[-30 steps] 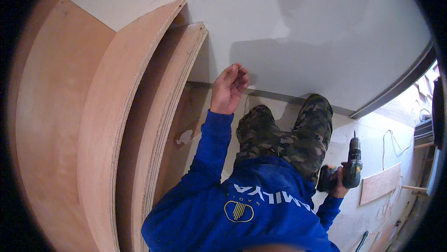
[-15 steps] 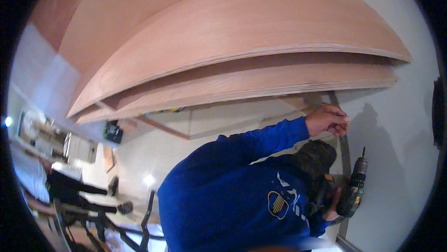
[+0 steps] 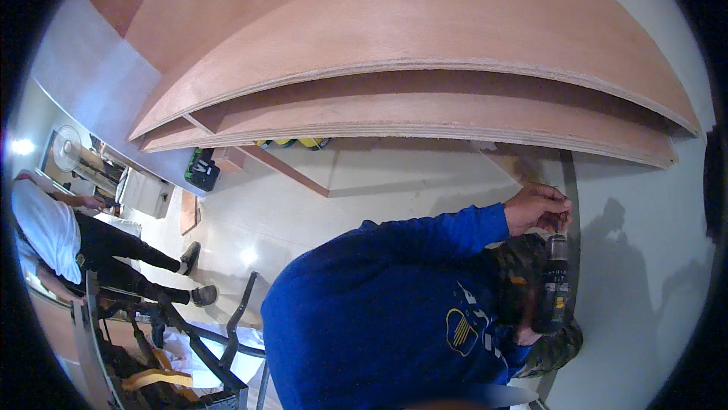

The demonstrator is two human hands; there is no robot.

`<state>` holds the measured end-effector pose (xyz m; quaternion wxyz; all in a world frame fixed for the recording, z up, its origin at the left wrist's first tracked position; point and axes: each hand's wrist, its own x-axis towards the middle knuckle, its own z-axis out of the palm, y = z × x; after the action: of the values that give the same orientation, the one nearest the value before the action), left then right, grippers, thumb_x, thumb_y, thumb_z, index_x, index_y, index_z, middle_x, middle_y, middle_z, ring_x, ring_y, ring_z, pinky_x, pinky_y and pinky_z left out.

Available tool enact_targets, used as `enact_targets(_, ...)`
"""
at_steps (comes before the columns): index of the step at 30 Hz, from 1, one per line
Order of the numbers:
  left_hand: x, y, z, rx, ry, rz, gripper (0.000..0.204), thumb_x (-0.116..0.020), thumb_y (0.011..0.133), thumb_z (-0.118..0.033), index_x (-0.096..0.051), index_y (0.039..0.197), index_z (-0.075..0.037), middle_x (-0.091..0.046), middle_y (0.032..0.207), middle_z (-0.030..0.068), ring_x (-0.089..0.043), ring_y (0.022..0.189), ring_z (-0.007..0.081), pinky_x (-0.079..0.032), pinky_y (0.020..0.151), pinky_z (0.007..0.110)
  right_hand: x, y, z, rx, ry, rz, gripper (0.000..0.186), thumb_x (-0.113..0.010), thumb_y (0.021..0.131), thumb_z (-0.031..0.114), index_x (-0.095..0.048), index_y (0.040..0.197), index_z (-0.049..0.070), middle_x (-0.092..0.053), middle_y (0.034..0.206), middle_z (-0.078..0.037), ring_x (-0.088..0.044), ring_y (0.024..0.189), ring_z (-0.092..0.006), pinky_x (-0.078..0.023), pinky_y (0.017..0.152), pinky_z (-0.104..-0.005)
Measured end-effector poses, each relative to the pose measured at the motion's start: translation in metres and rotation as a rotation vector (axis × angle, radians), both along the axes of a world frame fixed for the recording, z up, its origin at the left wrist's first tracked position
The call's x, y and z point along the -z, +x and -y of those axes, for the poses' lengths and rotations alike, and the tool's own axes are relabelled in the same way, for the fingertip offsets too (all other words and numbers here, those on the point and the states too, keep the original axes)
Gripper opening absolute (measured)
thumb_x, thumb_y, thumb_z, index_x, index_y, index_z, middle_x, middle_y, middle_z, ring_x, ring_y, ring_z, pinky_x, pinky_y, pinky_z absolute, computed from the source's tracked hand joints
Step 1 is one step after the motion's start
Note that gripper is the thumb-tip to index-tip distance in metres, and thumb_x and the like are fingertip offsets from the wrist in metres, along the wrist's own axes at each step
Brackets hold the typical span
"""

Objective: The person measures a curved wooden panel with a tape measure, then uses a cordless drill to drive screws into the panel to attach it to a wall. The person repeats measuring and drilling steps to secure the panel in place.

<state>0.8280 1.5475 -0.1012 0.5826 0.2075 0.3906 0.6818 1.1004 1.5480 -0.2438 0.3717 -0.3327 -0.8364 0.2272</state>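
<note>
My right hand point(image 3: 527, 334) is wrapped round the grip of a dark cordless drill point(image 3: 556, 281), whose chuck points away from me toward my other hand. My left hand point(image 3: 535, 209) is closed, with thumb and fingertips pinched together right at the front of the drill. Fingers hide the bit, and whatever small thing they may hold is too small to make out. Beyond my hands spans a long curved plywood shelf unit point(image 3: 425, 118), two layers with a gap between them.
A grey-white wall point(image 3: 629, 289) stands close on the right. At left, another person point(image 3: 49, 220) stands by a dark metal frame point(image 3: 197, 349). A black-and-green case point(image 3: 201, 170) and a wood offcut point(image 3: 189, 211) lie on the tiled floor point(image 3: 364, 209). A thin wooden strut point(image 3: 288, 171) shows below the shelf.
The drill has moved left and forward, so its front end now meets my left hand's fingertips. The shelf sits a little differently in view, and more of the other person shows.
</note>
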Motion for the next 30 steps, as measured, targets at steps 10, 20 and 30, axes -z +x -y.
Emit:
enact_targets(10,0.015,-0.003,-0.009,0.125,-0.017,-0.035,0.013,-0.063,0.095,-0.022,-0.065,0.098,-0.010,-0.070,0.089,0.0054,-0.067,0.084,0.0185,-0.054,0.072,0.034,-0.047,-0.036,0.047,0.113,-0.034,0.033,0.028,-0.068,0.092,0.026,-0.066,0.118,0.015,-0.072,0.102,-0.009,-0.069,0.091,-0.0290,-0.056,0.081,-0.0398)
enact_targets(20,0.016,-0.009,-0.027,0.219,-0.052,0.110,0.019,-0.060,0.101,-0.024,-0.065,0.106,-0.007,-0.071,0.099,0.0079,-0.070,0.101,0.0254,-0.056,0.086,0.037,-0.111,-0.046,0.049,0.058,-0.207,-0.182,0.040,-0.077,0.079,0.006,-0.068,0.117,0.004,-0.072,0.113,-0.013,-0.070,0.102,-0.0288,-0.054,0.092,-0.0379)
enact_targets(30,0.027,-0.009,-0.033,0.286,-0.058,0.089,0.017,-0.059,0.102,-0.026,-0.065,0.105,-0.010,-0.072,0.102,0.0067,-0.070,0.100,0.0216,-0.056,0.083,0.032,-0.095,-0.044,0.053,0.037,-0.492,-0.335,0.043,-0.075,0.077,0.008,-0.066,0.119,0.004,-0.071,0.114,-0.013,-0.069,0.104,-0.0305,-0.054,0.093,-0.0382)
